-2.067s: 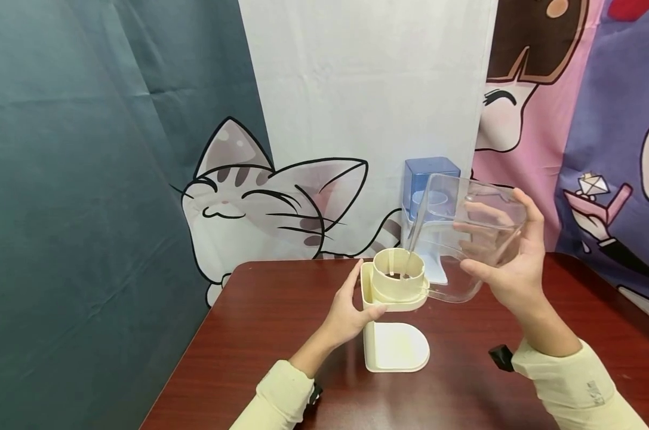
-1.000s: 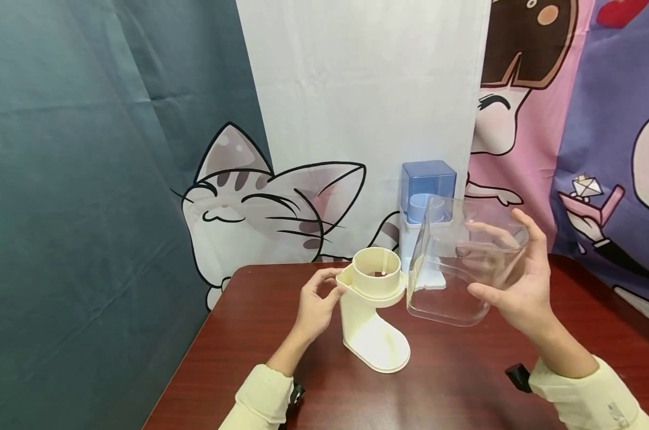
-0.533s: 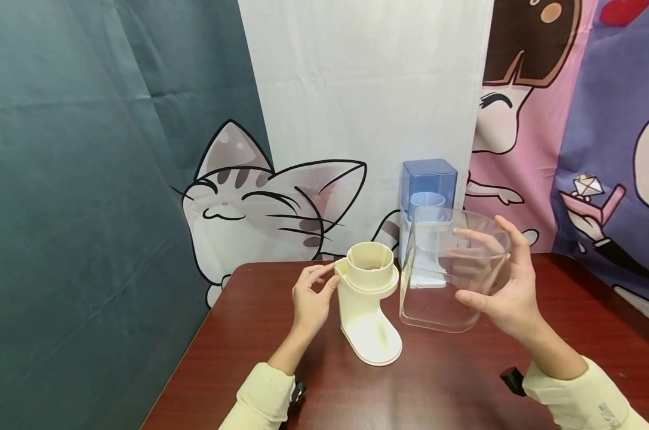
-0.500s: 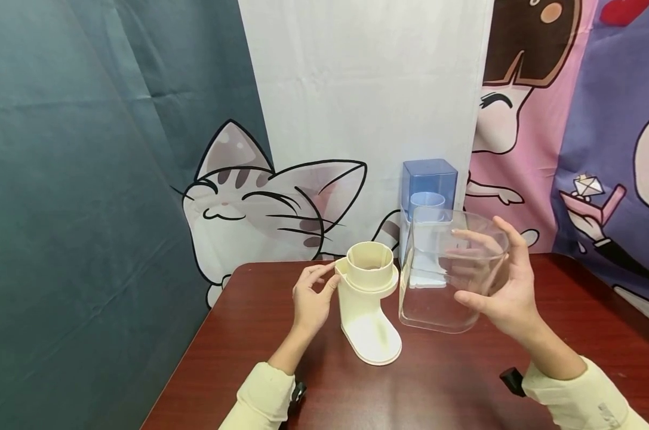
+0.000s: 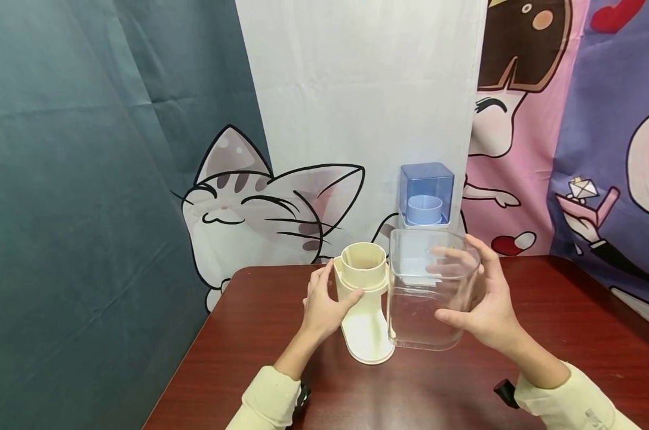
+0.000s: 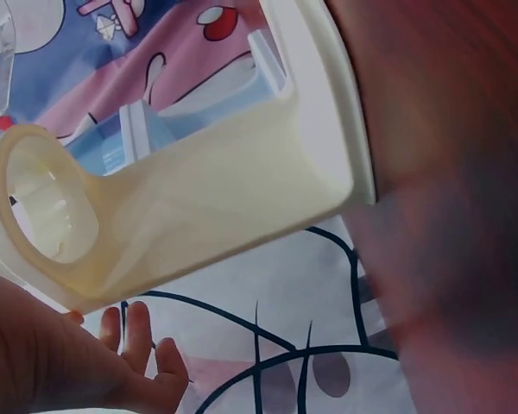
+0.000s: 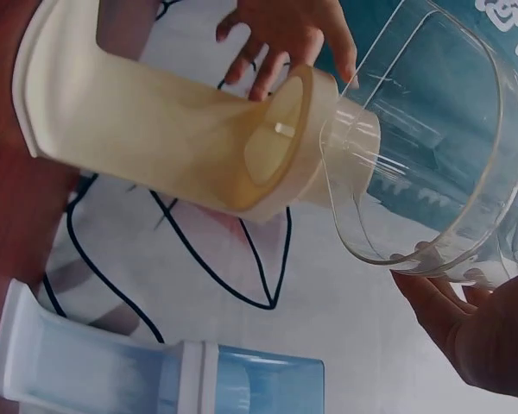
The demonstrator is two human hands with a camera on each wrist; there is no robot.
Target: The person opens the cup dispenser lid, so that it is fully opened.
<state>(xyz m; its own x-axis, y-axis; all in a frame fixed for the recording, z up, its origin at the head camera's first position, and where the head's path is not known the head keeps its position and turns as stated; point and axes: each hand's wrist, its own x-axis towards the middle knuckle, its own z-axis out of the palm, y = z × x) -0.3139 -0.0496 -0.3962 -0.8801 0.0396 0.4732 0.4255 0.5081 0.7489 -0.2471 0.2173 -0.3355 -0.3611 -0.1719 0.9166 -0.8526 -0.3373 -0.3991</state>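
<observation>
A cream dispenser stand (image 5: 363, 325), with a round collar (image 5: 364, 263) on its top and a flat foot, stands upright on the table. My left hand (image 5: 324, 304) holds its upper part from the left, thumb across the front and fingers at the back edge. In the left wrist view several fingers (image 6: 138, 336) show beyond the stand's edge. My right hand (image 5: 488, 304) grips a clear plastic container (image 5: 426, 316) by its right side, thumb in front and fingers behind. The container is raised beside the stand and overlaps its edge in the head view.
Behind the container stands a second dispenser, with a blue see-through box (image 5: 426, 173) on a white stand (image 7: 86, 354). The dark red wooden table (image 5: 260, 322) ends at a curtain (image 5: 356, 89) with cartoon prints.
The stand has turned and shifted a little left. My right hand has brought the clear container lower and left, more upright. My left hand has gone from the rim's edge to a wider hold.
</observation>
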